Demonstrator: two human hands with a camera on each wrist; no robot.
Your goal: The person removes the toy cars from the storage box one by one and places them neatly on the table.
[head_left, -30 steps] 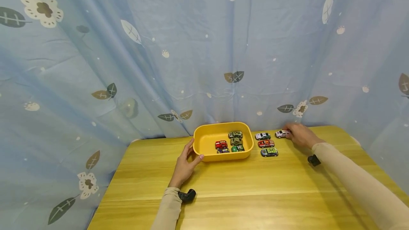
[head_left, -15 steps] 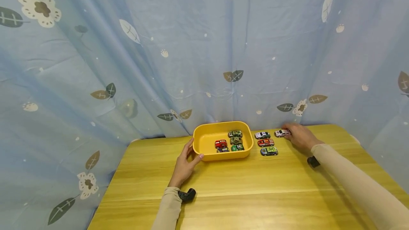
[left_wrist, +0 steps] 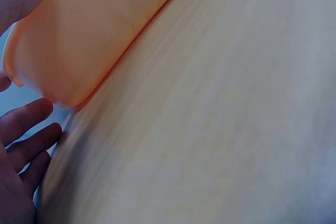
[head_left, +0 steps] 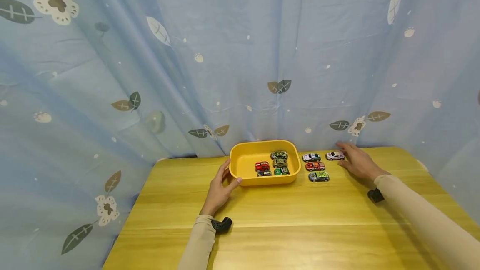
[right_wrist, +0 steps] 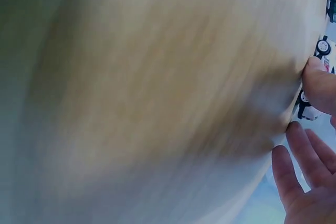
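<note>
A yellow plastic bin stands at the back of the table. My left hand rests at its left front corner, thumb on the front rim, relaxed fingers along the left side; in the left wrist view the lower fingers stand apart from the wall. To the right, a white toy car sits on the wood beside my right hand. That hand's fingers are spread, its thumb right at the car. Nearby, a white-and-dark toy car, a red one and a blue-green one form a column.
Several toy cars lie inside the bin, including a red one and a green one. The wooden table ends at the back against a blue patterned curtain. Bare wood spreads across the front.
My right hand has let go of the white car and opened its fingers, drawing slightly right. The car stays behind on the table. My left hand keeps its place on the bin.
</note>
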